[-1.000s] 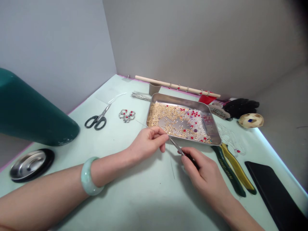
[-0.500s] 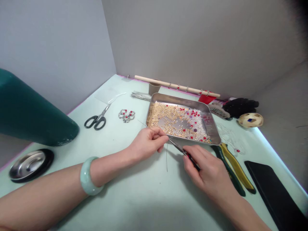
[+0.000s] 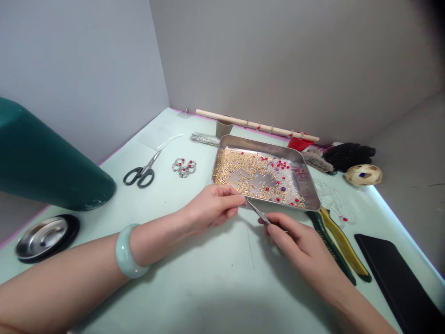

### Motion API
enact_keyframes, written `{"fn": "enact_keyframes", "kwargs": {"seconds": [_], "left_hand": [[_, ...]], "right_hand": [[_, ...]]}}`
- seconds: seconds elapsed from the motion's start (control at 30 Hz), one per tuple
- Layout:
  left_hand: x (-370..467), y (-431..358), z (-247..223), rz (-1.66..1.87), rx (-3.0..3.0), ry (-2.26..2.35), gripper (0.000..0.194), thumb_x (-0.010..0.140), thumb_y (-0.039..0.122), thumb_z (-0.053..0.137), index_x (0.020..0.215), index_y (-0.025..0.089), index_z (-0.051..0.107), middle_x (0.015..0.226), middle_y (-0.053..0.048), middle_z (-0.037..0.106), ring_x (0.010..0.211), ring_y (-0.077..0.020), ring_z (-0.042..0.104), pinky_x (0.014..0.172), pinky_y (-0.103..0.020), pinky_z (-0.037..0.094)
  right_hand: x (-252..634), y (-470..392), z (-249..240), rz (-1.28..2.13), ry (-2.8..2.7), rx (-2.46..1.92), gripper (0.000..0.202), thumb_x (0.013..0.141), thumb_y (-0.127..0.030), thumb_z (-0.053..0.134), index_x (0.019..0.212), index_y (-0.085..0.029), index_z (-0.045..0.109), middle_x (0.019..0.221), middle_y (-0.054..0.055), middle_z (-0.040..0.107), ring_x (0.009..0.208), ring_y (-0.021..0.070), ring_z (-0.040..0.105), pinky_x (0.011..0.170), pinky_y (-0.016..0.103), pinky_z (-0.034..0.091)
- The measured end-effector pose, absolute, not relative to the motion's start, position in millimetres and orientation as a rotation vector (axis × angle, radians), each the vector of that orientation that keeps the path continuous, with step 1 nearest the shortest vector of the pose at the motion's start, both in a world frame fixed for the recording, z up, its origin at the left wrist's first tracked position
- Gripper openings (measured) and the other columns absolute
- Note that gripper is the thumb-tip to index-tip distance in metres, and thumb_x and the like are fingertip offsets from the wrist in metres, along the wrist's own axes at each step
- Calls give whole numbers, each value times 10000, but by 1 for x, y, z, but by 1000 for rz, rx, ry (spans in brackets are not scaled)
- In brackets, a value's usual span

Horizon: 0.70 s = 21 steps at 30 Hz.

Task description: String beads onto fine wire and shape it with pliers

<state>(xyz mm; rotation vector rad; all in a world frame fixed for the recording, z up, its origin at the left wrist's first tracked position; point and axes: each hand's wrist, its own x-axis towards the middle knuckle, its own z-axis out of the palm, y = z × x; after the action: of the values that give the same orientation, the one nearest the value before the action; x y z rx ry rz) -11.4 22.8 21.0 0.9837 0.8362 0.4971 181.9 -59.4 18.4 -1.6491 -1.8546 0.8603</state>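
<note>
My left hand (image 3: pixel 221 206), with a pale green bangle (image 3: pixel 125 253) on its wrist, pinches a thin wire (image 3: pixel 249 243) between thumb and forefinger. One end of the wire hangs down below the fingertips. My right hand (image 3: pixel 295 239) is closed around slim needle-nose pliers (image 3: pixel 257 212). The pliers' tip meets the wire right beside my left thumb; the handles are mostly hidden by my fingers. Just behind both hands stands a metal tray (image 3: pixel 314 197), holding gold, clear and red beads (image 3: pixel 243 169).
Scissors (image 3: pixel 139 176) and beaded wire rings (image 3: pixel 184 168) lie left of the tray. Farther left are a green cylinder (image 3: pixel 62 162) and a metal dish (image 3: pixel 43 239). Green-yellow pliers (image 3: pixel 342 246) and a black flat object (image 3: pixel 392 273) lie right. Behind, a wooden stick (image 3: pixel 257 125) carries rings.
My right hand has turned and its grip on the pliers has shifted, hiding the handles more. The wire's hanging end now points lower and farther right. My left hand stays nearly in place.
</note>
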Motion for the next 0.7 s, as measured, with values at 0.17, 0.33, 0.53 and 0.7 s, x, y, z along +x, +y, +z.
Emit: {"fn": "enact_keyframes", "kwargs": {"seconds": [0.17, 0.33, 0.53, 0.7], "left_hand": [[-13, 25, 19, 484, 903, 766, 164, 823, 278, 613, 729, 149, 571, 474, 82, 448, 299, -7, 220, 324, -193, 118], [-14, 26, 16, 467, 867, 738, 147, 829, 289, 614, 798, 145, 612, 475, 86, 433, 303, -5, 212, 323, -190, 102], [-16, 27, 15, 451, 857, 714, 136, 834, 282, 608, 827, 147, 621, 480, 91, 413, 313, -5, 200, 330, -188, 108], [-15, 26, 16, 444, 869, 749, 144, 841, 283, 599, 799, 146, 610, 468, 91, 401, 310, -6, 211, 335, -199, 94]], "right_hand": [[178, -60, 18, 1049, -1729, -1651, 226, 942, -337, 404, 968, -209, 587, 717, -8, 566, 640, 144, 507, 573, 265, 378], [177, -61, 15, 1073, -1692, -1629, 213, 938, -349, 405, 919, -210, 566, 711, -12, 547, 622, 136, 476, 565, 261, 362], [177, -60, 15, 1043, -1716, -1628, 212, 938, -338, 407, 968, -209, 573, 732, -8, 558, 660, 144, 495, 590, 264, 363], [178, -61, 17, 1058, -1734, -1629, 209, 940, -330, 397, 957, -209, 566, 740, -8, 563, 665, 146, 499, 599, 261, 374]]}}
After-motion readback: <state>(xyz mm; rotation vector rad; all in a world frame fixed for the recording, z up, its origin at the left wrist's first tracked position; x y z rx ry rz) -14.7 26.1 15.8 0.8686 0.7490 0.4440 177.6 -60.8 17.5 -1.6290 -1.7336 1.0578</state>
